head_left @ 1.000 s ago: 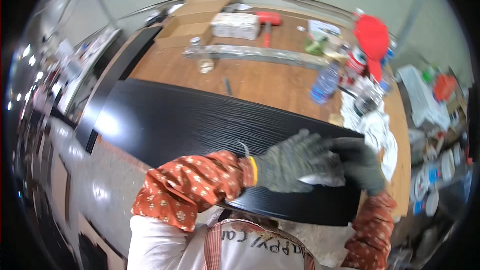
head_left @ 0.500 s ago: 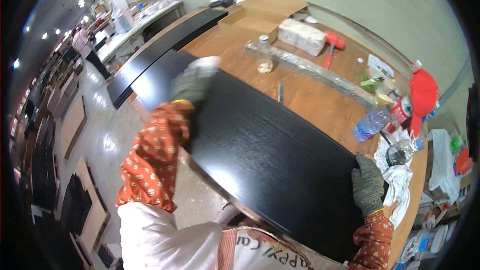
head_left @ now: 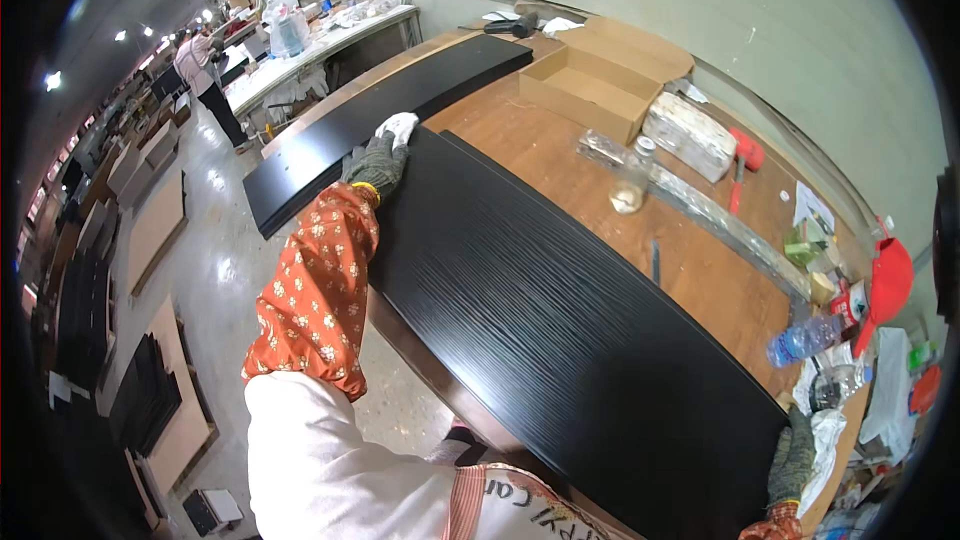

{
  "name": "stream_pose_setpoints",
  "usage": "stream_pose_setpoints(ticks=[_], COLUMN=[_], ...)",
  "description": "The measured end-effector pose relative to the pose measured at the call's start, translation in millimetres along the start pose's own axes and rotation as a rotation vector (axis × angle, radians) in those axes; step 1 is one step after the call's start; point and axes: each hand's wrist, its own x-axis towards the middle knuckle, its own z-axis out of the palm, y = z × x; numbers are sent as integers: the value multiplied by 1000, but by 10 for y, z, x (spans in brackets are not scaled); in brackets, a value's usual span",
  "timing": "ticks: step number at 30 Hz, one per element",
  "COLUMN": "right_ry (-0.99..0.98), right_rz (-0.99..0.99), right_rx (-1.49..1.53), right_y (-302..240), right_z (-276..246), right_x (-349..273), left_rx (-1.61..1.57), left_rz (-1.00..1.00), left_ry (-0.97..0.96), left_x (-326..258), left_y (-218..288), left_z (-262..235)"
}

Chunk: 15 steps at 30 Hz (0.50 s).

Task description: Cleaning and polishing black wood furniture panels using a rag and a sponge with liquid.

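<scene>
A long black wood-grain panel (head_left: 540, 310) lies across the wooden workbench in front of me. My left hand (head_left: 380, 160), in a grey-green knit glove, reaches to the panel's far left end. Its fingers are closed on a wadded white cloth (head_left: 398, 127) at the panel's edge. My right hand (head_left: 793, 458), gloved alike, holds the panel's right end, its fingers lying along the edge and partly hidden. More black panels (head_left: 390, 105) lie stacked beyond my left hand.
On the bench (head_left: 560, 180) stand an open cardboard box (head_left: 590, 90), a glass jar (head_left: 632, 180), a white block (head_left: 690, 135), a red mallet (head_left: 745, 152) and a wrapped bar (head_left: 730, 225). Plastic bottles (head_left: 805, 340) and a red cap (head_left: 888, 285) crowd the right. Boards (head_left: 160, 220) lie on the left floor.
My left hand, blurred over the panel before, now rests at its far left end with the cloth. The view has shifted, so the bench items appear farther right and lower. My right hand stays at the right end.
</scene>
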Motion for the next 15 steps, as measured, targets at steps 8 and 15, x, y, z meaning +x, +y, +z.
stream_pose_setpoints(ticks=[8, 15], right_ry=[-40, -92], right_rz=[-13, -15], right_rx=[-45, 3], right_y=[-1957, -2374], right_z=[652, 908], right_x=[1093, 1404], left_rx=[-407, -179], left_rz=[1102, 347], left_ry=[124, -69], left_x=[-900, 150], left_y=[1799, 152], left_z=[-399, -405])
